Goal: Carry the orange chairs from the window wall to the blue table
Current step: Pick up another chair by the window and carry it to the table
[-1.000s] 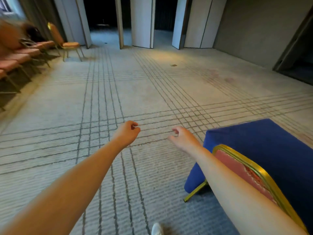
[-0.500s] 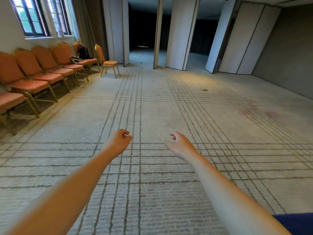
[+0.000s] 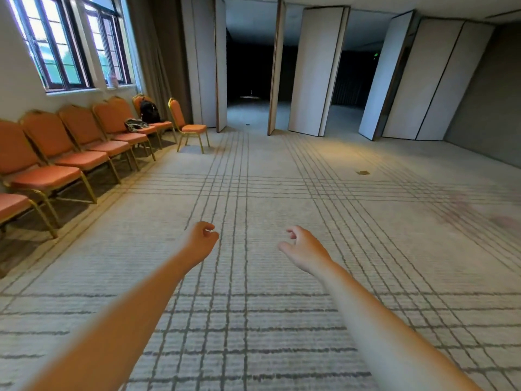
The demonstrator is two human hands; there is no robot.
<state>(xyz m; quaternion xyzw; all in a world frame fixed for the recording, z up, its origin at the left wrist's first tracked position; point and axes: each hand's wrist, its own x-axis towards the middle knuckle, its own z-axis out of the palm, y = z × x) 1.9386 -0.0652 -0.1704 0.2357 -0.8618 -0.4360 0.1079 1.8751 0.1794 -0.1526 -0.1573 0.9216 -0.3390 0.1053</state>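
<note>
1. Left hand (image 3: 201,241): held out over the floor, fingers loosely curled toward the thumb, holding nothing.
2. Right hand (image 3: 303,248): held out beside the left with a gap between them, fingers loosely curled, thumb out, holding nothing.
3. Surface: pale carpet (image 3: 267,207) crossed by bands of dark grid lines, with a small dark mark on it far across the room from the windows (image 3: 56,52).
4. Orange chairs (image 3: 81,159): one row directly below the windows, well apart from both hands. The row's long axis runs along the window wall. Backs are to that wall and seats face the open room. Frames are gold.
5. One more chair (image 3: 189,122) stands past the far end of the windows, set out from the wall and apart from the row.
6. A black backpack (image 3: 149,110) and a small bundle (image 3: 135,125) lie on seats at the row's far end.
7. Beyond the windows' far end, tall white folding panels (image 3: 313,71) stand part open onto a dark room.
</note>
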